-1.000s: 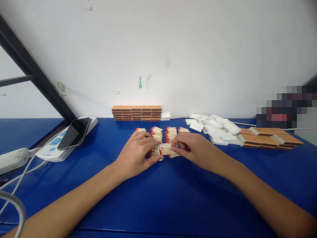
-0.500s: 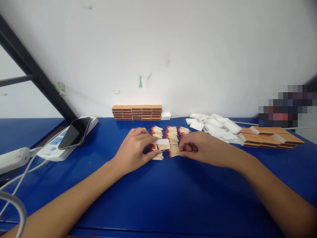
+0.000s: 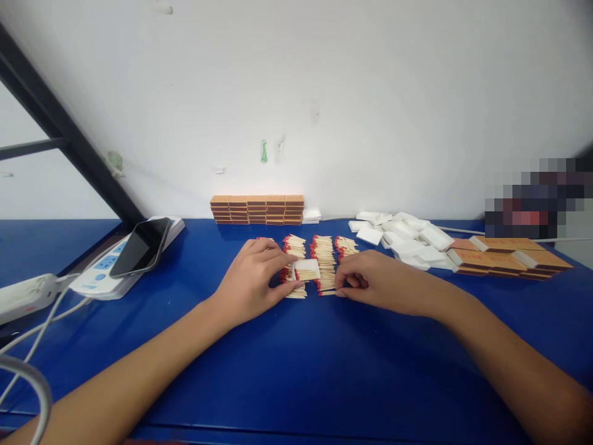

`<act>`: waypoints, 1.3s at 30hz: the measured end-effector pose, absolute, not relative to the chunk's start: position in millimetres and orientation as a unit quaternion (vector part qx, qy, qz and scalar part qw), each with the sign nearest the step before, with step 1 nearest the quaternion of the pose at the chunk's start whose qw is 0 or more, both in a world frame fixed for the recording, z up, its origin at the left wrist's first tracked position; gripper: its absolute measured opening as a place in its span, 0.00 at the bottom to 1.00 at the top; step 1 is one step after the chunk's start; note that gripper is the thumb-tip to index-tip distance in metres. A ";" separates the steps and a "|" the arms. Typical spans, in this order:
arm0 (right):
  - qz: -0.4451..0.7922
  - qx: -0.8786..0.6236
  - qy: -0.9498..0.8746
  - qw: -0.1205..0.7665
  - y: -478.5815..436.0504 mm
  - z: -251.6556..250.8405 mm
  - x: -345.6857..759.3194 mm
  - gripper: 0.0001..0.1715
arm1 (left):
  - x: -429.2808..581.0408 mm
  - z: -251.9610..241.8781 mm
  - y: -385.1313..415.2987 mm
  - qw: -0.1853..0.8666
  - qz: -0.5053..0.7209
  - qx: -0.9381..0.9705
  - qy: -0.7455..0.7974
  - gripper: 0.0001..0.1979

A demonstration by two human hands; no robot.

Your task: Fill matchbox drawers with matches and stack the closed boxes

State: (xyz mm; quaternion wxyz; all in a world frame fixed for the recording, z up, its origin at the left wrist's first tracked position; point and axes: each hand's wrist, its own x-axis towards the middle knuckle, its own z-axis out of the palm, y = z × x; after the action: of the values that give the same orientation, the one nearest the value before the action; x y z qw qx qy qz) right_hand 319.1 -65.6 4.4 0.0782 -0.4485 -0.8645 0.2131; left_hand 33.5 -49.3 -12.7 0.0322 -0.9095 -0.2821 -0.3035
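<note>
Your left hand [image 3: 254, 278] grips the tray [image 3: 311, 264] by its left end, among the matches [image 3: 324, 253], some inside it. Your right hand [image 3: 377, 281] curls beside the piles; whether it pinches any, I can't tell. You seem to be filling the tray; next calls for a neat pinch, heads left.

I see bare, matt wood in the matches [image 3: 323, 250] and thin, paper-like white card in the tray [image 3: 309, 264] among them. Behind the matches, the stacked boxes [image 3: 257, 201] look to me like smooth cardboard with dull brown sides. Left of the matches, I get glass-like gloss from a phone [image 3: 141, 247] on a smooth plastic power strip [image 3: 88, 286]. Beneath the matches, the tabletop [image 3: 296, 371] shines, slick and glossy.
</note>
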 end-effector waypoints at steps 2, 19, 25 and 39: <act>0.222 -0.450 -0.862 0.076 -66.6 5.4 318.5 0.08 | 33.7 -12.2 -49.8 0.031 -0.302 -0.910 -0.283 0.18; 0.289 -0.453 -0.836 0.116 -73.3 12.1 316.8 0.04 | 34.3 -11.6 -52.0 0.029 -0.296 -0.912 -0.282 0.18; 0.231 -0.437 -0.842 0.216 -72.2 10.4 308.9 0.08 | 35.9 -12.2 -55.5 0.016 -0.298 -0.915 -0.272 0.17; 0.089 -0.429 -0.872 0.221 -76.5 9.5 307.4 0.09 | 35.7 -12.3 -53.5 0.020 -0.296 -0.913 -0.280 0.17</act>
State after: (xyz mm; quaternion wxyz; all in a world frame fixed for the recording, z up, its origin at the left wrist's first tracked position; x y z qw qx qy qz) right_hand 307.4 -76.5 9.5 0.2207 -0.4287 -0.8715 0.0891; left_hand 35.7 -53.5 -12.3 0.0201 -0.9129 -0.2803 -0.2961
